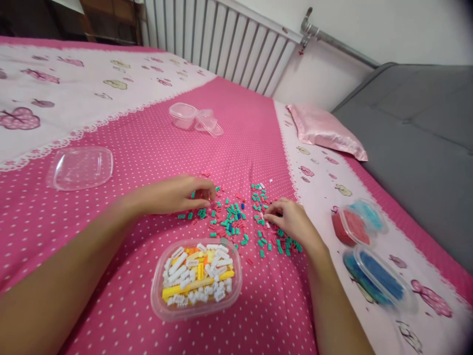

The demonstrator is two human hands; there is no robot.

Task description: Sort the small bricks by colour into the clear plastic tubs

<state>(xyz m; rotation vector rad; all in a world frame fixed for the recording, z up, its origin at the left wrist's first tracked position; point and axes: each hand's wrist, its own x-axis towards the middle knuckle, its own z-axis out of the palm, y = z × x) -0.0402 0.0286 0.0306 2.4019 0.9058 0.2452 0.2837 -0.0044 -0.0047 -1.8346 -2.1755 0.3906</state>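
Note:
Small green and red toy bricks (232,213) lie scattered on the pink dotted bedsheet, with a few blue and white ones among them. At the left side of the scatter is my left hand (185,194), its fingers curled and thumb close to the fingertips; what is between them is too small to tell. My right hand (290,219) pinches at the right part of the scatter, where a small pale brick shows at its fingertips. Nearest me stands a clear plastic tub (195,315) holding white, yellow and orange bricks.
A clear lid (81,168) lies at left. Farther back are clear empty containers (183,116). On the right sit a tub of red bricks (353,228), a teal one (369,214) and a blue one (382,276). A pink pillow (325,130) rests against the grey headboard (414,113).

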